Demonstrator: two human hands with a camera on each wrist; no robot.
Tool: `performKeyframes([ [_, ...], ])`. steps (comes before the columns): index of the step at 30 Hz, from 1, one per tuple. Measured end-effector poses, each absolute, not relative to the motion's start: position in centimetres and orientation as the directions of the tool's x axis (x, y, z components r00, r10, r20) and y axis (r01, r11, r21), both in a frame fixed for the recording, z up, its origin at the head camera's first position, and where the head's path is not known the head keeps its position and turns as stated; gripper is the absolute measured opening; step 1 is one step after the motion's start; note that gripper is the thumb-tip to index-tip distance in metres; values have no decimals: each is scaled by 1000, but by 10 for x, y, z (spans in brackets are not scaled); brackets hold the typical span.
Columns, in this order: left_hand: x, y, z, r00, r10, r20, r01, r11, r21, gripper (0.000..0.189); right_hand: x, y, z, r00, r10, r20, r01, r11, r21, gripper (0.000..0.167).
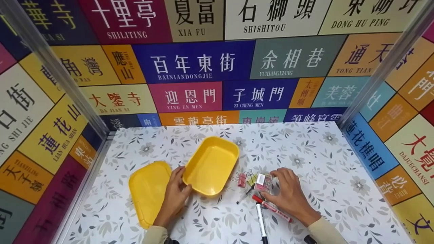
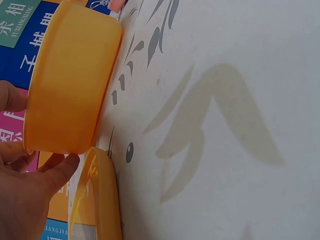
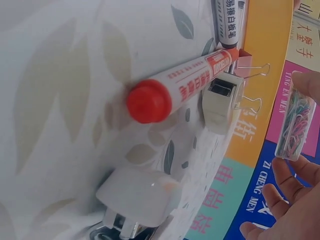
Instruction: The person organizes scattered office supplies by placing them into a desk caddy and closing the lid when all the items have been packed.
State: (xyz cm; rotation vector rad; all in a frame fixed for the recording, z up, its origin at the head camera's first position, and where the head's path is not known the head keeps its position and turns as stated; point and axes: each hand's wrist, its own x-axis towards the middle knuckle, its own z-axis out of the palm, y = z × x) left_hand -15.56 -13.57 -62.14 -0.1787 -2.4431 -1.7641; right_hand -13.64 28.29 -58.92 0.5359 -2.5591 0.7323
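Note:
A yellow plastic box (image 1: 212, 164), without its lid, has its inside turned toward the head camera. My left hand (image 1: 178, 189) grips the left side of its rim, thumb at the near corner. In the left wrist view the fingers reach round the box (image 2: 75, 80). My right hand (image 1: 290, 189) pinches a small clear case of coloured paper clips (image 1: 263, 183) between thumb and fingers. The right wrist view shows the case (image 3: 296, 125) raised off the table, clips visible through its wall. Close below that hand lie a red marker (image 1: 273, 208) and a black-and-white marker (image 1: 261, 220).
The yellow lid (image 1: 149, 193) lies left of the box, partly behind my left forearm. A pink binder clip (image 1: 241, 180) and a yellow-green binder clip (image 1: 251, 179) sit between box and case. A white plug (image 3: 140, 197) shows in the right wrist view. Sign-printed panels (image 1: 190, 62) enclose the table.

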Motion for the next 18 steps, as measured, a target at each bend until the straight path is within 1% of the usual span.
performKeyframes([
  [3, -156, -135, -621, -987, 21, 161, 160, 316, 935, 71, -136, 279, -587, -841, -242, 484, -464, 784, -414, 73],
  [9, -155, -135, -620, -989, 17, 147, 145, 316, 938, 71, -139, 270, -584, -830, -261, 493, -480, 784, -393, 74],
  [18, -154, -134, -621, -990, 22, 143, 142, 327, 934, 71, -140, 264, -583, -833, -278, 478, -494, 761, -420, 78],
])
